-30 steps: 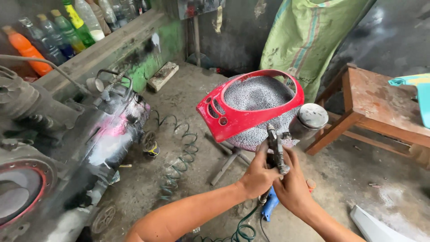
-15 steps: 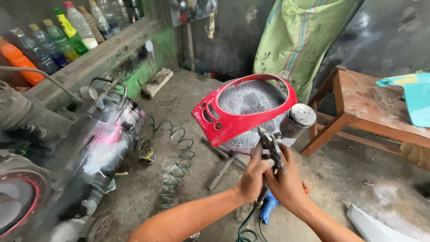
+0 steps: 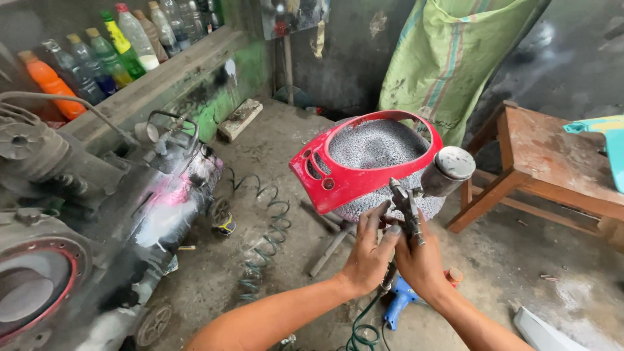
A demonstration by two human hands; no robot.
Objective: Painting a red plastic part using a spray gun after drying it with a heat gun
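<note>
Where the view begins at the far left, a grimy air compressor (image 3: 97,214) fills the floor, its tank smeared with pink and white overspray, and above it a ledge (image 3: 162,75) along the wall carries a row of plastic bottles (image 3: 97,49), orange, green and clear. A coiled green hose (image 3: 266,240) snakes over the dirty concrete floor (image 3: 273,136) from the compressor toward the middle. There the left hand (image 3: 365,257) reaches up with its fingers (image 3: 375,221) curled around the body of a spray gun (image 3: 409,211), gripping it from the left side. The right hand (image 3: 422,260) presses against the same gun from the other side, its fingers wrapped closed about the handle, so both hands clasp the tool together in the lower middle of the view. The gun's metal cup (image 3: 447,170) tilts up to the right, just in front of a red scooter panel (image 3: 364,162) that sits on a speckled grey stand (image 3: 377,146). Below the hands lies a blue tool (image 3: 400,305) on the floor. Behind the panel hangs a green woven sack (image 3: 455,58), and at the right stands a worn wooden counter (image 3: 552,156) with a turquoise piece (image 3: 601,130) on it.
</note>
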